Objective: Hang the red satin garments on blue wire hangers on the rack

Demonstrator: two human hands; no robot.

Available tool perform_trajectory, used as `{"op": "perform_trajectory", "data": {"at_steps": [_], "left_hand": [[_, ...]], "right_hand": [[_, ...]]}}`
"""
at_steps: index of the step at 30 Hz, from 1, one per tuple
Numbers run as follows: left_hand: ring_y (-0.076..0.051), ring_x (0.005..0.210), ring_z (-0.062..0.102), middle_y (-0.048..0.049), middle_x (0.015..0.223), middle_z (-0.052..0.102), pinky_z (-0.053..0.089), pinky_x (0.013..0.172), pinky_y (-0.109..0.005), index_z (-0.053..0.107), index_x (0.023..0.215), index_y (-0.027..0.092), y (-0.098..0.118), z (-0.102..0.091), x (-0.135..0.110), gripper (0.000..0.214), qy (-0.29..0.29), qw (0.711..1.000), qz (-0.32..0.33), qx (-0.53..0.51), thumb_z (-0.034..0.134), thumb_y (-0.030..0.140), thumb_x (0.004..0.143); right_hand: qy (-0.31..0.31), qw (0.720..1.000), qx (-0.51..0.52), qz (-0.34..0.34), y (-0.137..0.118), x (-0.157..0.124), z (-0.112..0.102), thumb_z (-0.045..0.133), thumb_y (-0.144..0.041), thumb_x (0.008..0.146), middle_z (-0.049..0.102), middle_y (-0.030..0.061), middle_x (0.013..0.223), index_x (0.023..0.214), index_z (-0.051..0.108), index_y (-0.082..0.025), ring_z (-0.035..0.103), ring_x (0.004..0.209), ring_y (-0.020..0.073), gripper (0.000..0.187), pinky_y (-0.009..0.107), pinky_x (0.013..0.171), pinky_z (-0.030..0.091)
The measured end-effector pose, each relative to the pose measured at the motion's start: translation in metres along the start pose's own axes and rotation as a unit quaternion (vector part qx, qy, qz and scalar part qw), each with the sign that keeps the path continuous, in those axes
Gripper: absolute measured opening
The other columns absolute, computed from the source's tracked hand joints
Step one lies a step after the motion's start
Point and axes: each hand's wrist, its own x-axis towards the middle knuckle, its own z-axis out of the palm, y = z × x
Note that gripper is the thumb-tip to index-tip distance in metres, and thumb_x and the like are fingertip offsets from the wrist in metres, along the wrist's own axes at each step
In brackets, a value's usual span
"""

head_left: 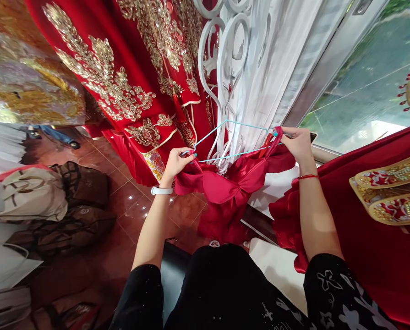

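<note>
Left hand [177, 162] pinched around one strap of a red dress [221, 188], right hand [298, 144] pinching the other, blue hanger [226, 120] stretched between, dress hanging near, white curtain [280, 59] far.

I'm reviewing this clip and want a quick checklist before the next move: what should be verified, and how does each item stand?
1. Left hand has hold at one shoulder of the red dress: ok, fingers pinch there.
2. Right hand has hold at the other shoulder: ok, fingers pinch the strap.
3. Blue hanger spans between the hands: ok.
4. Straps fully seated on the hanger ends: cannot tell, fingers cover them.
5. Hanger top clear of the white scrollwork stand: cannot tell, they overlap in this view.
6. Hem off the tiled floor: cannot tell, the lower end isn't clearly visible.
</note>
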Motion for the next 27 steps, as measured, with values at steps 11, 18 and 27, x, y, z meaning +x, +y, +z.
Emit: {"op": "perform_trajectory", "data": {"at_steps": [11, 18, 27], "left_hand": [[-0.018, 0.077, 0.066, -0.0026, 0.078, 0.072, 0.053, 0.075, -0.029, 0.073, 0.085, 0.019, -0.002, 0.004, -0.008, 0.019, 0.042, 0.994, 0.046, 0.089, 0.075, 0.037, 0.079], [-0.026, 0.094, 0.07, -0.0072, 0.099, 0.078, 0.054, 0.097, -0.043, 0.076, 0.097, 0.022, 0.008, -0.013, -0.007, 0.02, 0.02, 0.971, 0.123, 0.205, 0.078, 0.037, 0.084], [-0.032, 0.14, 0.055, -0.016, 0.152, 0.057, 0.048, 0.113, -0.05, 0.048, 0.152, 0.027, -0.031, -0.025, -0.032, 0.085, 0.052, 0.991, 0.093, 0.082, 0.081, 0.057, 0.08]], "right_hand": [[-0.073, 0.987, -0.135, -0.057, -0.019, -0.017, 0.004, 0.074, -0.016, 0.073, 0.076, 0.0035, 0.1, 0.094, 0.074, -0.023, 0.07, 0.104, 0.0242, 0.022, 0.045, 0.108, 0.05], [-0.136, 0.985, -0.084, -0.07, -0.007, -0.019, 0.002, 0.071, -0.024, 0.076, 0.076, 0.004, 0.093, 0.096, 0.073, -0.021, 0.072, 0.091, 0.024, 0.02, 0.041, 0.091, 0.057], [0.041, 0.968, -0.169, -0.182, -0.018, -0.039, 0.031, 0.064, -0.018, 0.084, 0.07, 0.0088, 0.116, 0.113, 0.072, -0.024, 0.065, 0.117, 0.0299, 0.03, 0.051, 0.109, 0.051]]}}
